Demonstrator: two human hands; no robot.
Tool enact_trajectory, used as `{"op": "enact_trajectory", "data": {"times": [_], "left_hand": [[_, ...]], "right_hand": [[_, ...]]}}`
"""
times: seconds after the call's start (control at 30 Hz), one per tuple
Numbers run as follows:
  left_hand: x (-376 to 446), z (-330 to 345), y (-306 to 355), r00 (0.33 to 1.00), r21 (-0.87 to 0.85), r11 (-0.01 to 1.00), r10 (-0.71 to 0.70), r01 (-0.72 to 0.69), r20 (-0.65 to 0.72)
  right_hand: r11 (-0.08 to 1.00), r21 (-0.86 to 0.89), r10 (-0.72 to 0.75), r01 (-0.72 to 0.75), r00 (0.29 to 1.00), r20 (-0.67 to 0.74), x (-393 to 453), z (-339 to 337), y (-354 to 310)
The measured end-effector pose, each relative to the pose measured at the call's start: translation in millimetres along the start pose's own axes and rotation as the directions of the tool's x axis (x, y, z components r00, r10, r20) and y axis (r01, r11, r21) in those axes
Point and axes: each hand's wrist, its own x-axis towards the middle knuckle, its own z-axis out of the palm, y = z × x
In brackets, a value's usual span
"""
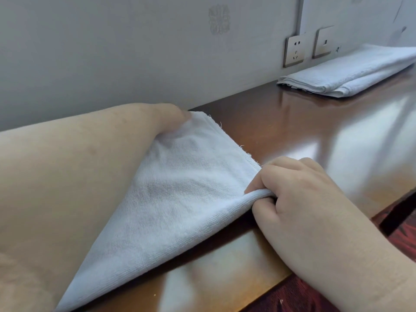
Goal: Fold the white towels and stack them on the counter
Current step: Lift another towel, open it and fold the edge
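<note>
A white towel (180,194) is stretched over the glossy wooden counter (304,136), lifted along its right edge. My right hand (290,192) pinches the towel's near right corner between thumb and curled fingers. My left hand (171,115) holds the far corner by the wall; its fingers are hidden behind the cloth and my forearm fills the left of the view. A folded white towel (351,70) lies flat at the back right of the counter, against the wall.
Two wall sockets (295,51) sit just above the counter behind the folded towel. The counter's front edge (258,287) runs diagonally at lower right, with red patterned carpet (403,235) below it.
</note>
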Motion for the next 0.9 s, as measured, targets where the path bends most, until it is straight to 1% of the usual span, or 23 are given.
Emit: {"op": "enact_trajectory", "data": {"times": [0.03, 0.1, 0.17, 0.27, 0.33, 0.43, 0.5, 0.6, 0.63, 0.7, 0.77, 0.83, 0.9], "left_hand": [[0.3, -4.2, -3.7, 1.000, -0.010, 1.000, -0.001, 0.001, 0.000], [-1.3, -11.9, -6.5, 1.000, 0.023, 1.000, 0.014, -0.014, 0.004], [-1.9, -14.3, -3.7, 0.999, 0.039, 0.998, 0.040, -0.039, -0.025], [-0.9, -10.2, 4.8, 0.991, -0.003, 0.997, 0.082, -0.083, -0.105], [0.7, -9.3, 5.5, 0.987, -0.037, 0.994, 0.099, -0.104, -0.125], [3.6, -10.2, -0.8, 0.992, -0.029, 0.993, 0.109, -0.111, -0.071], [4.5, -10.6, -3.0, 0.997, -0.012, 0.997, 0.080, -0.080, -0.012], [4.8, -14.1, 0.5, 0.998, 0.111, 0.993, 0.022, -0.029, 0.060], [3.8, -15.8, 3.4, 0.997, 0.149, 0.988, 0.021, -0.032, 0.079], [1.0, -20.1, 9.4, 0.995, 0.160, 0.985, 0.048, -0.062, 0.087], [0.4, -22.0, 14.3, 0.994, 0.129, 0.986, 0.099, -0.105, 0.055], [0.5, -19.3, 19.9, 0.992, 0.098, 0.988, 0.124, -0.122, -0.021], [1.0, -10.2, 24.3, 0.993, 0.011, 0.997, 0.080, -0.079, -0.091]], "right_hand": [[1.000, -0.004, 0.003, -0.003, 1.000, -0.001, 0.4, 0.4, -0.6], [1.000, -0.020, 0.006, -0.006, 1.000, -0.002, 0.8, 0.9, -1.4], [1.000, -0.025, 0.008, -0.009, 1.000, -0.008, 0.9, 0.9, -1.7], [1.000, -0.026, 0.011, -0.012, 1.000, -0.016, -0.1, 1.2, -2.6], [0.999, -0.031, 0.013, -0.014, 1.000, -0.021, -0.5, 1.6, -3.1], [1.000, -0.027, 0.014, -0.015, 1.000, -0.019, -0.4, 1.8, -2.5], [0.999, -0.028, 0.016, -0.017, 1.000, -0.023, 0.4, 1.3, -1.7], [1.000, -0.024, 0.020, -0.020, 1.000, -0.010, 1.5, 0.8, -2.1], [1.000, -0.019, 0.024, -0.024, 1.000, -0.007, 1.6, 0.6, -2.3], [1.000, -0.022, 0.019, -0.019, 1.000, -0.003, 1.4, 0.4, -2.2], [1.000, -0.026, 0.016, -0.016, 1.000, -0.007, 0.7, 0.9, -1.5], [1.000, -0.017, 0.018, -0.018, 1.000, -0.009, 0.2, 0.7, -1.1], [1.000, 0.004, 0.014, -0.014, 1.000, -0.011, 0.6, 0.1, -1.3]]}}
